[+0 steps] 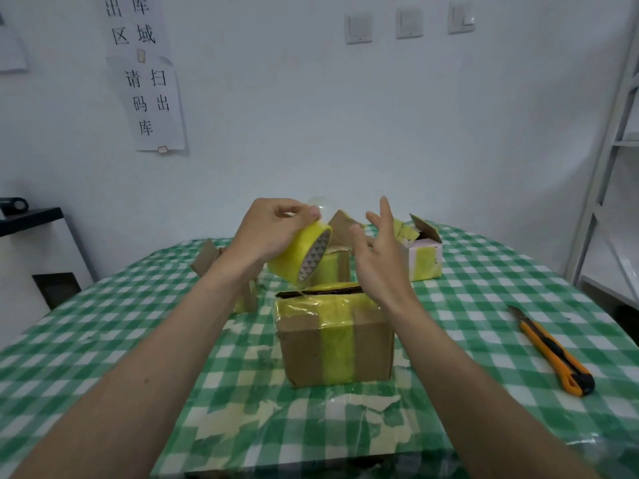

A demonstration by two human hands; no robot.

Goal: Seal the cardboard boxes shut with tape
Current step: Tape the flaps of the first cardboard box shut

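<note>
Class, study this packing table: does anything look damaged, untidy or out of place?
Yes. Torn tape scraps cling to the checked tablecloth before the nearest box, and the orange utility knife lies with its blade exposed.

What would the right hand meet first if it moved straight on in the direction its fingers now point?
The right hand is open, its fingers pointing up and away, toward the wall. The way looks free at first; the open white box lies just right of that line, though depth is unclear.

1. The tape roll [300,255] I hold is glossy yellow plastic film.
2. My near box [337,337] is matt brown cardboard.
3. The checked tablecloth [103,340] looks shiny, plastic-coated.
</note>
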